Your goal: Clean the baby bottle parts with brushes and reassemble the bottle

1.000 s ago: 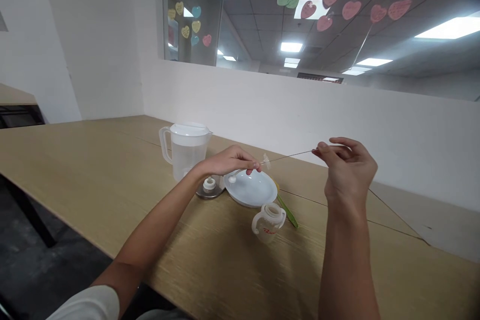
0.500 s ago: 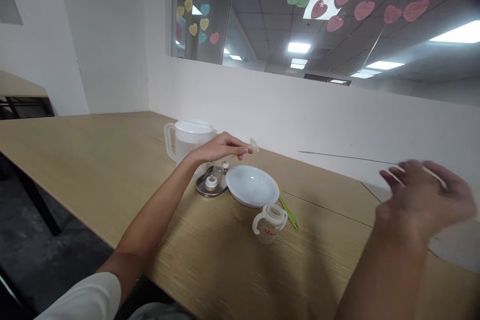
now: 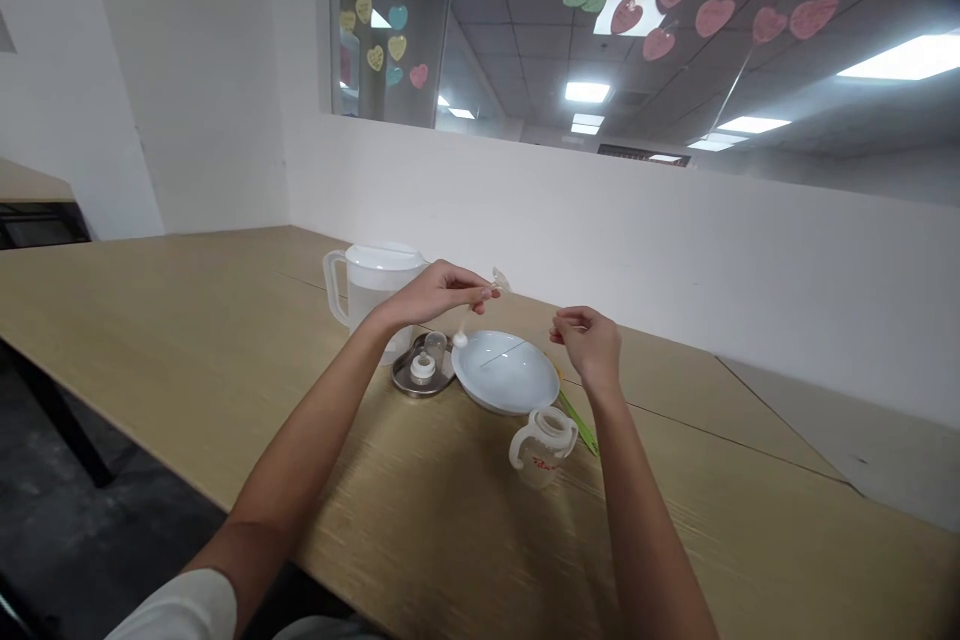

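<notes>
The left hand (image 3: pixel 442 295) is pinching a small clear nipple piece (image 3: pixel 500 280) above the bowl's (image 3: pixel 504 372) far edge; the right hand's (image 3: pixel 590 345) fingertips are pressing together. Red lettering, not clearly legible, is marking the two-handled bottle (image 3: pixel 543 447).

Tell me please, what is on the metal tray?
On the metal tray: a white ring-shaped piece and a clear dome-like piece. What they cover cannot be seen.

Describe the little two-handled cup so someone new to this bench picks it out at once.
On the wooden table, find the wide white bowl. The small see-through cup stands just on its near side, slightly right. Red lettering, an open top and two handles distinguish it from the larger, lidded, one-handled pitcher.
</notes>
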Demonstrator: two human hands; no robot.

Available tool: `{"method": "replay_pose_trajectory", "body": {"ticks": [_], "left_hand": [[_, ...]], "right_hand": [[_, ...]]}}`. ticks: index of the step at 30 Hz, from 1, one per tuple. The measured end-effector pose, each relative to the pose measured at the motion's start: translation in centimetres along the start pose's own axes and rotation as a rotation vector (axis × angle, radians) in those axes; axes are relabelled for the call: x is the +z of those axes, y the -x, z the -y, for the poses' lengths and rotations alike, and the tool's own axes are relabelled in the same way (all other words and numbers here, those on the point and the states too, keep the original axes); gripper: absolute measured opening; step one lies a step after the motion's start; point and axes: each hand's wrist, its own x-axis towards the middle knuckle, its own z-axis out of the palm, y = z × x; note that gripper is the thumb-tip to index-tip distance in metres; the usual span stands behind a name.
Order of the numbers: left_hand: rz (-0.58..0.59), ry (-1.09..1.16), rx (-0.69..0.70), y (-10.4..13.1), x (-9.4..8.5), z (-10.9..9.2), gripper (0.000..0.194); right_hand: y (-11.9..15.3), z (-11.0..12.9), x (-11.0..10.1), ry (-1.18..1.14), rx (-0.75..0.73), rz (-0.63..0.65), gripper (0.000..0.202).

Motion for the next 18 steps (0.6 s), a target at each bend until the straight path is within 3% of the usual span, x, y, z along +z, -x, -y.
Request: {"method": "replay_pose_trajectory", "body": {"ticks": [7,18], "left_hand": [[0.038,0.014,0.011,0.0,0.0,0.3,0.026],[0.024,-0.043,0.011,-0.2,0.0,0.7,0.028]], "right_hand": [[-1.7,-2.9,-1.5,-0.119,0.089,-0.026,0.017],[-0.1,0.4,-0.2,-0.208,0.071,0.134,0.017]]}}
